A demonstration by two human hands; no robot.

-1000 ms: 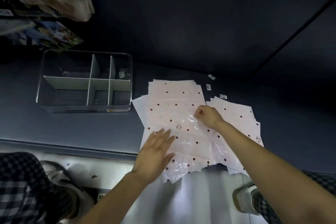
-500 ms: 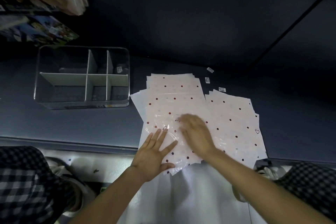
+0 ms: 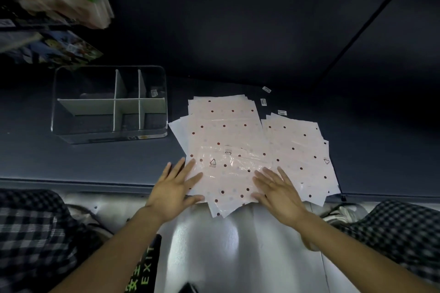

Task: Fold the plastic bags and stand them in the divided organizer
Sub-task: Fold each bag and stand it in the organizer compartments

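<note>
- Head view: left hand (image 3: 172, 188) flat, fingers spread, pressing the near-left edge of the pink polka-dot plastic bags (image 3: 228, 140) stacked on the dark grey surface (image 3: 95, 162).
- Right hand (image 3: 279, 191) flat, fingers straight, on the same stack's near-right part.
- Clear divided organizer (image 3: 109, 104) stands left of the bags, apart from them.

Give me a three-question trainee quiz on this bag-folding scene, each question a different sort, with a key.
1. True or false: the organizer already holds folded bags.
2. Multiple choice: how do the left hand and right hand lie? A) both flat on the bags B) both gripping the organizer C) one lifted, holding a bag
3. Fill in: the organizer stands to the ____ of the bags, as the camera sees it.

Key: 1 false, since its compartments show no bags; 2 A, fingers straight and spread at the near edge of the top bag; 3 left.
</note>
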